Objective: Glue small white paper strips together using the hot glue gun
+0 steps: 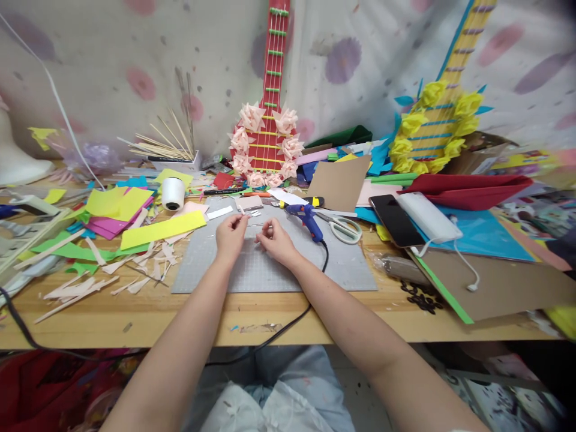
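Both hands are raised over the grey cutting mat point(342, 270), a short gap apart. My left hand point(230, 239) is closed in a pinch; a tiny pale piece shows by its fingertips, too small to name. Opposite it, my right hand point(279, 245) has thumb and fingertips drawn together, and what they hold, if anything, is too small to tell. Small white strips and a pale pink card point(249, 203) lie just beyond the fingers. To the right rest a blue glue gun point(306, 219) and white-handled scissors point(344, 229).
A red paper guitar point(266, 147) with pink flowers stands behind the mat; a yellow one point(443, 108) leans at the right. Paper scraps point(148, 264) and a white jar point(173, 194) lie left. A phone point(396, 220) and power bank point(429, 217) sit right. The glue gun's cord point(310, 307) crosses the front edge.
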### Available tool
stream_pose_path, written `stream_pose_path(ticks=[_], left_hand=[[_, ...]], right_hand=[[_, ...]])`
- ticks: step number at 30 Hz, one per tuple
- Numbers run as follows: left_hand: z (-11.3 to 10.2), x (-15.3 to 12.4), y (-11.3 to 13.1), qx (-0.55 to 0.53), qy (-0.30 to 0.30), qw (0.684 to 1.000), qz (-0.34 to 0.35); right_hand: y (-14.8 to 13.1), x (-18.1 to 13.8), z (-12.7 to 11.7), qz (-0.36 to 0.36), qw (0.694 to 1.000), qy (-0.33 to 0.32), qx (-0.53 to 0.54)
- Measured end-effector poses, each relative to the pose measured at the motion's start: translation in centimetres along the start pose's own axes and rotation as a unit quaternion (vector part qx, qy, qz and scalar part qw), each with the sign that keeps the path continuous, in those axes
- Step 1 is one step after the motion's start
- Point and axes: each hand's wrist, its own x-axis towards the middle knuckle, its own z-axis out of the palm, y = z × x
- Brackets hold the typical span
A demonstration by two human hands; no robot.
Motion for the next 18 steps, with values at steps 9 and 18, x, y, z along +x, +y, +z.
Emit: stream_pose_path(ticks=[9,18], left_hand=[[0.5,5.4,1.6,0.374,-0.201,0.890,0.169],[1.8,5.8,0.4,0.482,-0.239,0.827,0.166]], right_hand=[[0.7,0.7,-0.7,0.019,0.997,0.074,-0.031],[0.4,0.6,-0.7,0.018,0.998,0.054,-0.035]])
